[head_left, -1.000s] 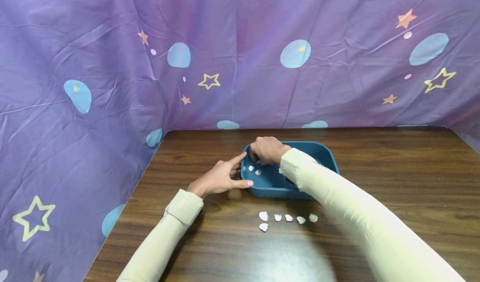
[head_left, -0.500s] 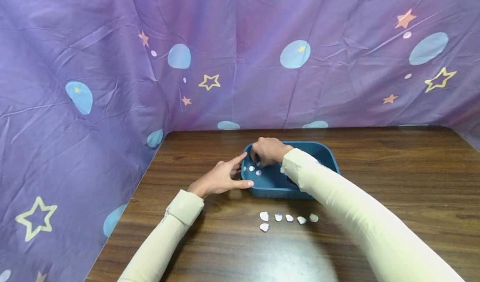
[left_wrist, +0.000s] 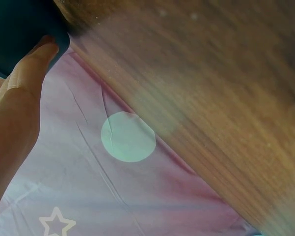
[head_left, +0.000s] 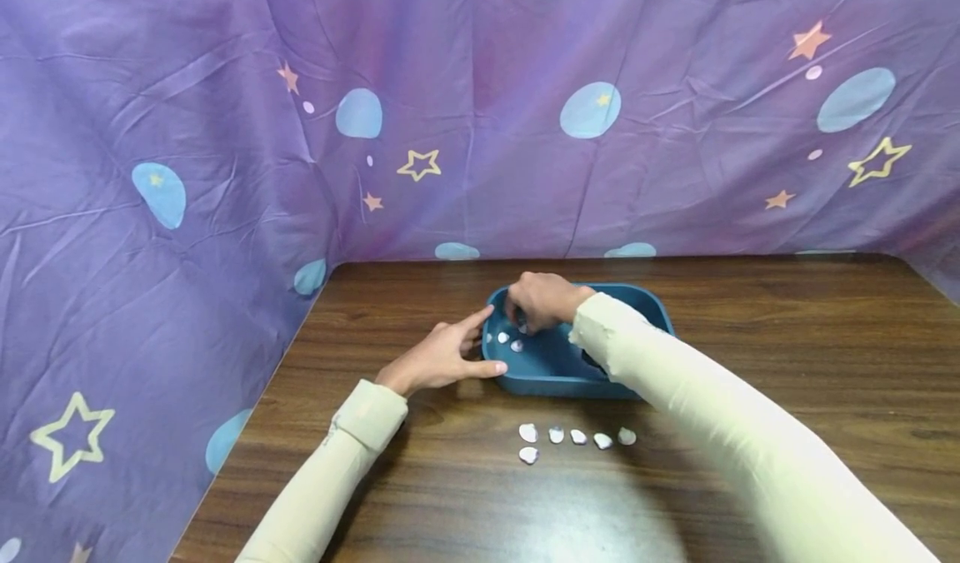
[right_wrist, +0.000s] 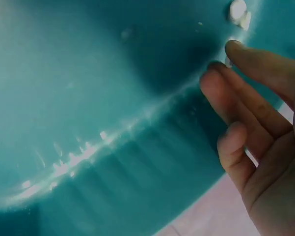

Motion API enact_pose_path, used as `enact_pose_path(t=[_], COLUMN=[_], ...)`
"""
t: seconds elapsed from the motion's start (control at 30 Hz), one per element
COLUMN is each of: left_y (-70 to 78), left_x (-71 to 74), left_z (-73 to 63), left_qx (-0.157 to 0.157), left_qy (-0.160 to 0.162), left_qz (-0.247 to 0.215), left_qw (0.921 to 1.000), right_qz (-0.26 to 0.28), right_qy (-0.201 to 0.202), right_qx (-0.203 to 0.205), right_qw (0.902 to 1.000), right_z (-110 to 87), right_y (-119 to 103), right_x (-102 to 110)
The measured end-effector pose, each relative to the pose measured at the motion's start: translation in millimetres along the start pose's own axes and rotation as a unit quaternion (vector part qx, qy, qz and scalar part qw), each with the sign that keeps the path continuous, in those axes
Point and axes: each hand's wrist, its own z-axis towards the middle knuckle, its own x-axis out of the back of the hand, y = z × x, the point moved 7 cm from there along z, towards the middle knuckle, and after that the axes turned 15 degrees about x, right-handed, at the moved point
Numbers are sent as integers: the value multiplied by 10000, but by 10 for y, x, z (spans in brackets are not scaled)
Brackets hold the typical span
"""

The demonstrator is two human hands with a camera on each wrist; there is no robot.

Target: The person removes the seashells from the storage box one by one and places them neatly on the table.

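Observation:
A blue plastic basin [head_left: 570, 386] stands on the table, with small white shells [head_left: 503, 337] inside its left end. My right hand [head_left: 546, 299] reaches down into the basin, and its fingertips pinch a small white shell [head_left: 523, 327]. Seen from the right wrist, thumb and fingers [right_wrist: 255, 98] meet around this shell [right_wrist: 228, 62], mostly covered, while other white shells [right_wrist: 238, 10] lie close by. My left hand [head_left: 437, 355] rests at the basin's left end, thumb and forefinger spread straight along the rim.
In front of the basin, several white shells [head_left: 578, 436] lie in a row on the brown wooden table [head_left: 435, 496], with one more shell [head_left: 528, 455] below the row's left end. A purple cloth [head_left: 480, 196] with stars hangs behind and at the left.
My right hand has shifted slightly right inside the basin, and the shell at its fingertips has moved with it. The left hand and the shells on the table stay in place.

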Motion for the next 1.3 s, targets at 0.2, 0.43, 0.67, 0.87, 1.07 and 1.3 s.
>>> enact_pose_path(t=[0.2, 0.43, 0.67, 0.87, 1.07, 1.3], left_y=[-39, -46, -37, -32, -32, -29], left_x=[-10, -13, -1, 11, 4, -3], left_z=[2, 5, 3, 1, 7, 12], left_qx=[111, 115, 114, 119, 173, 177], left_qy=[28, 89, 101, 130, 137, 148], left_qz=[155, 174, 92, 111, 160, 104], left_qw=[9998, 9997, 9998, 9998, 9996, 9997], right_qz=[378, 436, 391, 435, 719, 760], right_qy=[-26, 368, 719, 1038, 1309, 1539], right_qx=[254, 852, 1238, 1256, 1361, 1488], right_qw=[9990, 9947, 9889, 9857, 9794, 9739], right_z=[-95, -272, -491, -664, -838, -1003], right_y=[-61, -226, -381, -496, -632, -803], right_x=[91, 269, 411, 487, 495, 440])
